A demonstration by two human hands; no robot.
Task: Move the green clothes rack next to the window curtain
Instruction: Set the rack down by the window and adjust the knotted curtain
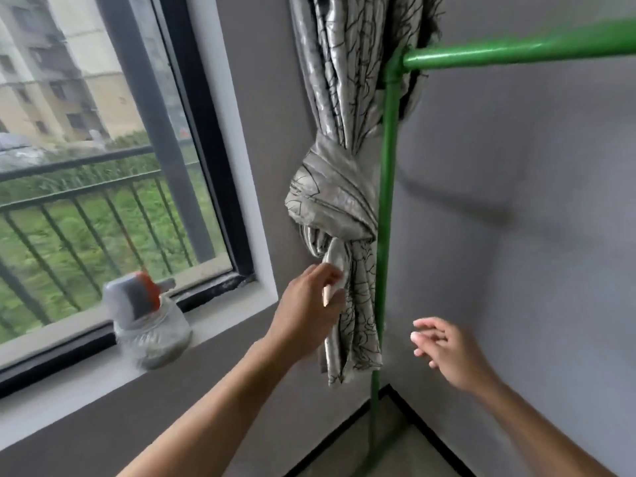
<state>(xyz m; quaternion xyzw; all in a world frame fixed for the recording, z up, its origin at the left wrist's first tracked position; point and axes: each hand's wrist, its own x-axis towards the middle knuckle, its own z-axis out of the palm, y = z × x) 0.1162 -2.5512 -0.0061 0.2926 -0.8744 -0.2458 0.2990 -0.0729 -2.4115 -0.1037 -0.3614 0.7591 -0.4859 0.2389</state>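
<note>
The green clothes rack (384, 201) stands in the room's corner, its upright post running down to the floor and its top bar reaching off to the right. The knotted grey patterned window curtain (339, 187) hangs right beside and partly behind the post. My left hand (311, 309) is against the curtain's lower tail, its fingers curled at the fabric's edge; whether it grips the cloth is unclear. My right hand (444, 351) hovers to the right of the post, fingers apart, holding nothing and apart from the rack.
A window (103, 149) with a black frame and outside railing fills the left. A clear jar with a grey and orange lid (148, 321) sits on the sill. Grey walls meet in the corner, with black skirting (416, 411) at the floor.
</note>
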